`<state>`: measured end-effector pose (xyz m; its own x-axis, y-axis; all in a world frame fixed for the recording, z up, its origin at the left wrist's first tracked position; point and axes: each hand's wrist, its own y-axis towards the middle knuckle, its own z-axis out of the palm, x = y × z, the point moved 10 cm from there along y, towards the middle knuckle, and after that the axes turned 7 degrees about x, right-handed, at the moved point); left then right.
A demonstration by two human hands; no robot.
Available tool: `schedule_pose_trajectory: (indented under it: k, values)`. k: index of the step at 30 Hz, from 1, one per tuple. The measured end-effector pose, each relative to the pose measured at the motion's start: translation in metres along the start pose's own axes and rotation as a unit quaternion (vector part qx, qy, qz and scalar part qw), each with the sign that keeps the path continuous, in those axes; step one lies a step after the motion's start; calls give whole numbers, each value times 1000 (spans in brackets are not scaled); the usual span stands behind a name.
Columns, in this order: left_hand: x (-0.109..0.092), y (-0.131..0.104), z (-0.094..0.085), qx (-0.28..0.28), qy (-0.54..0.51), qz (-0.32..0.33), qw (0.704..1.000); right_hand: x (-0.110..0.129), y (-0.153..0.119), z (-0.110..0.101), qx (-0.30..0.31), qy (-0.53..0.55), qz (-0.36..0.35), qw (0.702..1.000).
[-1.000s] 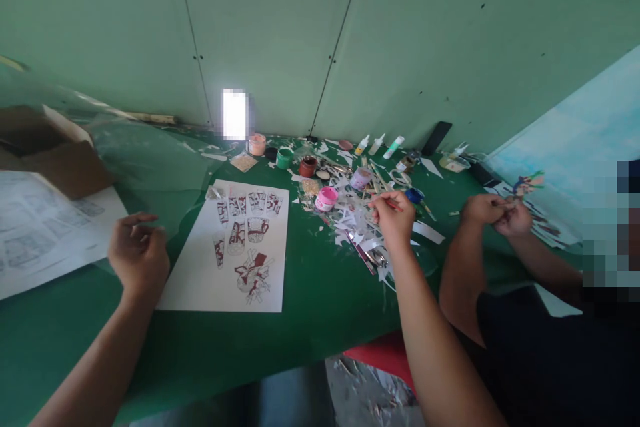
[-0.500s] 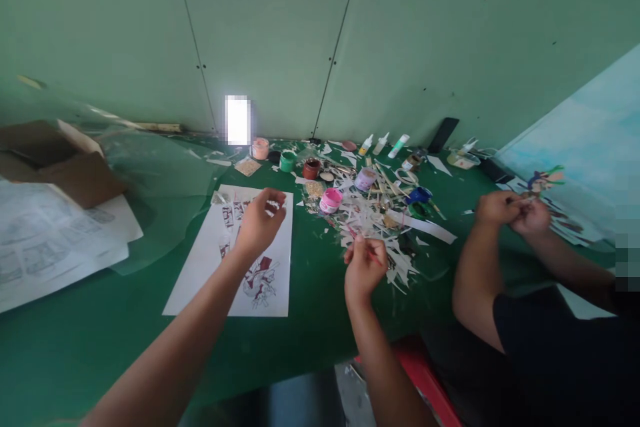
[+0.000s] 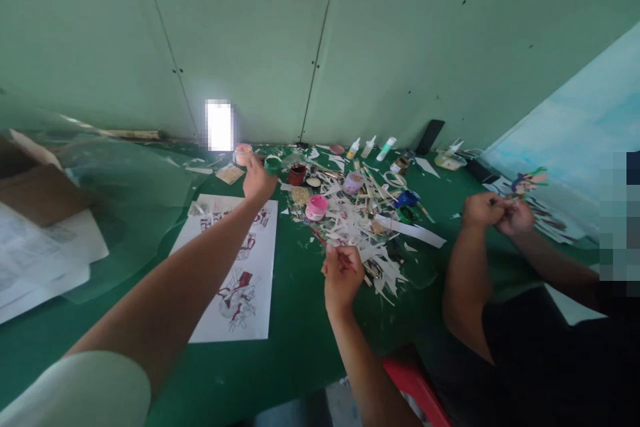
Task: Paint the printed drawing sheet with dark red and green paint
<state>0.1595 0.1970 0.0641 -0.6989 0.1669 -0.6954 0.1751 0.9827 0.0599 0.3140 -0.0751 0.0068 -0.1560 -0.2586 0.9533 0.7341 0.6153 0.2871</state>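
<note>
My left hand [image 3: 259, 181] reaches to the back of the table, with its fingers closed about the left side of an open jar of green paint [image 3: 273, 165]. The jar stands on the table, close to a jar of peach paint [image 3: 243, 154]. In front of the paper scraps, my right hand [image 3: 343, 273] holds a thin red paintbrush [image 3: 320, 236], its tip pointing up and left. Under my left forearm lies a white sheet [image 3: 260, 310] with line drawings, partly filled in dark red.
Jars of dark red [image 3: 297, 175], pink [image 3: 317, 207] and lilac paint [image 3: 353, 183] stand around a heap of paper scraps [image 3: 350, 227]. A cardboard box [image 3: 45, 193] sits at left beside clear plastic film. At right, a co-worker's hands [image 3: 493, 210] hold a small coloured piece.
My left hand has moved from above the drawing sheet forward to the green paint jar. My right hand keeps the paintbrush. The view has shifted a little to the right.
</note>
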Motion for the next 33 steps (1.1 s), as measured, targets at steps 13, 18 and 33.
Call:
schedule_pose_trajectory:
  k: [13, 18, 33]
  values:
    - [-18, 29, -18, -26, -36, 62, 997, 1, 11, 1, 17, -20, -17, 1000]
    - [7, -5, -70, -75, -88, 91, 989, 1, 5, 6, 43, -16, -10, 999]
    - [115, -209, -111, -61, -346, -29, 936, 24, -56, 103, 422, -346, -251, 799]
